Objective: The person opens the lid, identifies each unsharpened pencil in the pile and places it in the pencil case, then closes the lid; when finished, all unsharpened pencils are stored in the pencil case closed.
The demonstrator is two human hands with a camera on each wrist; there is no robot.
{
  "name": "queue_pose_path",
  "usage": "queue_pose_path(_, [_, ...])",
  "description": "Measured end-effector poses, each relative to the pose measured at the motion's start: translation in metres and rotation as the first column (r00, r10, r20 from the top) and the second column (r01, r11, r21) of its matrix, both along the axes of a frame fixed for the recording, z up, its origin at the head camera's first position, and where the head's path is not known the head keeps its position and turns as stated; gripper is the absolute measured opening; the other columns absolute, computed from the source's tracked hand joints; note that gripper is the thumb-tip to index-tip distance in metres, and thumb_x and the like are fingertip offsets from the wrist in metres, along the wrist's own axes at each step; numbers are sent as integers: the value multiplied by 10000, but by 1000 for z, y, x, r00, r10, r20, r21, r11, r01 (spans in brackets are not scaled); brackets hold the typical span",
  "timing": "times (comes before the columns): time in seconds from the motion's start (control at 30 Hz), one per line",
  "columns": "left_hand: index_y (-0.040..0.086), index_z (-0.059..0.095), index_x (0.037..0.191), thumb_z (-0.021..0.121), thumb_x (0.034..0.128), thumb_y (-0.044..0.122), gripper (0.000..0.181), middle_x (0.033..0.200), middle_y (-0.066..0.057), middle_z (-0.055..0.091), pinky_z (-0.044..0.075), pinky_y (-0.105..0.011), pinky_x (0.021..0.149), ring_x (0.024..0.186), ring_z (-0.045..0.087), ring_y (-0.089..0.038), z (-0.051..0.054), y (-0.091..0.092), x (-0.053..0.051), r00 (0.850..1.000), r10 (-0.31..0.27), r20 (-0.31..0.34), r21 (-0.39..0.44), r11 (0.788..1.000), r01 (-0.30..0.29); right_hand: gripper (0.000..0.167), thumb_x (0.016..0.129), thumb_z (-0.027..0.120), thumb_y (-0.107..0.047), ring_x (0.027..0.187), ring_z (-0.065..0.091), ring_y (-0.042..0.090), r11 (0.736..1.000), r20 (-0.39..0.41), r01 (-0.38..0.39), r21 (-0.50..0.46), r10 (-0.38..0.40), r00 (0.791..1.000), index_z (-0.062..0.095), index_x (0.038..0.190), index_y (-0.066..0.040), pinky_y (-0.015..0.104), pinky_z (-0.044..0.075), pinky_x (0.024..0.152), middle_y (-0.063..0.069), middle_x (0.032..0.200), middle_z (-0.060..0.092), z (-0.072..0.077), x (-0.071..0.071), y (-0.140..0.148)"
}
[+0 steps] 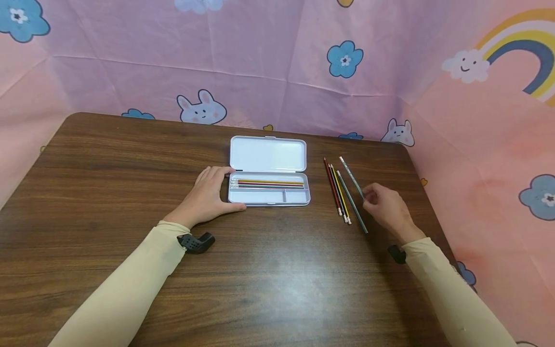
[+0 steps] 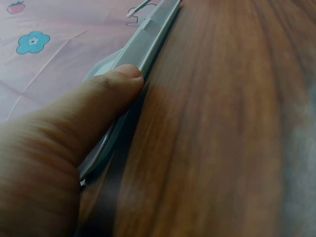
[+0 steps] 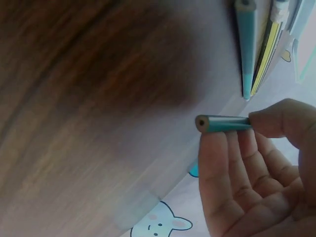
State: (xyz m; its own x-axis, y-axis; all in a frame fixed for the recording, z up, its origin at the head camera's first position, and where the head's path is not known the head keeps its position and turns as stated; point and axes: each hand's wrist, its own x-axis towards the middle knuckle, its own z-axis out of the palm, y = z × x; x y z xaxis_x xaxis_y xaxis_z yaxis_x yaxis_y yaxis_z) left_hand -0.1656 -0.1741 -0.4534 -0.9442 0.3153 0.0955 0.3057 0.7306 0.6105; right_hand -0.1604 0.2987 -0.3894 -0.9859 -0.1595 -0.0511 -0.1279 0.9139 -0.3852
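Observation:
A white pencil case (image 1: 262,196) lies open on the table, with several pencils (image 1: 269,184) in its long back compartment. My left hand (image 1: 206,195) holds the case's left end, fingers at the back corner and thumb (image 2: 116,81) against the front wall. On the right, my right hand (image 1: 387,207) pinches a teal pencil (image 3: 227,123) between thumb and fingers. Its eraser end points away from me, and its flat, unsharpened end faces the right wrist camera. Left of that hand lie a red pencil (image 1: 331,183), a black one, a yellow pencil (image 1: 340,193) and another teal pencil (image 1: 352,202).
The raised lid (image 1: 268,153) stands behind the case. Two smaller compartments (image 1: 297,196) run along its front. The brown wooden table (image 1: 277,279) meets a pink patterned cloth (image 1: 269,86) at the back and right. A black wrist device (image 1: 197,242) sits on my left sleeve.

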Motion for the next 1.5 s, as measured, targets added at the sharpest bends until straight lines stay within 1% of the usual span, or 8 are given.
queue_pose_path(0.27, [67,404,1513,855,760,613,1033,1496,-134,454,145,-542,1266,1424,366,-320,2,-1,0,1000,1,5,-1,1000,-1,197,935,655,-58,888,700,301,998,-154,-52,-18,49,987,697,1124,-20,492,559,746,150,982,738,1,-2,-13])
queue_pose_path(0.4, [71,404,1514,847,761,626,1035,1496,-128,455,152,-540,1264,1418,373,-314,2,-1,0,1000,-1,4,2,1000,1,179,931,655,-37,888,702,296,995,-222,-96,-38,85,971,704,1102,-18,494,568,753,140,979,732,4,-1,-28])
queue_pose_path(0.67, [81,397,1525,839,757,647,1051,1512,-126,445,136,-544,1270,1449,348,-315,1,0,1,1000,-8,16,14,1000,8,164,957,688,-57,881,695,258,987,-251,-160,2,155,956,715,1119,-59,470,585,729,88,994,712,13,-8,-63])
queue_pose_path(0.83, [85,401,1517,842,755,644,1043,1489,-112,458,157,-533,1262,1405,379,-297,0,0,1,1000,4,8,3,1000,-4,159,972,706,-72,805,654,207,975,-264,-222,29,222,939,732,1128,-90,408,566,658,43,975,686,17,-15,-93])
queue_pose_path(1.0, [81,409,1512,841,756,645,1037,1488,-113,461,170,-536,1255,1393,388,-297,0,0,1,1000,4,1,0,1000,-4,154,981,698,-82,761,624,181,948,-297,-300,109,319,900,729,1130,-108,367,534,583,28,978,690,13,-21,-120])
queue_pose_path(1.17, [82,409,1514,840,753,651,1043,1495,-116,458,155,-532,1263,1408,379,-302,1,0,0,1000,2,6,1,1000,-2,161,991,684,-89,879,678,182,906,-331,-375,195,421,845,728,1144,-111,367,577,626,31,1038,724,7,-27,-140])
queue_pose_path(1.33, [85,407,1514,841,752,651,1043,1497,-118,453,150,-545,1265,1421,366,-307,1,0,0,1000,2,8,7,1000,-2,161,1011,656,-96,906,685,192,881,-339,-411,236,471,815,744,1145,-111,339,578,626,33,1017,719,2,-31,-155])
queue_pose_path(1.5, [86,403,1517,841,752,650,1047,1500,-113,450,140,-538,1268,1421,366,-301,0,0,0,1000,1,7,7,1000,-2,167,1008,656,-92,897,698,202,861,-332,-419,289,501,799,754,1139,-124,346,579,614,35,999,721,-2,-36,-168])
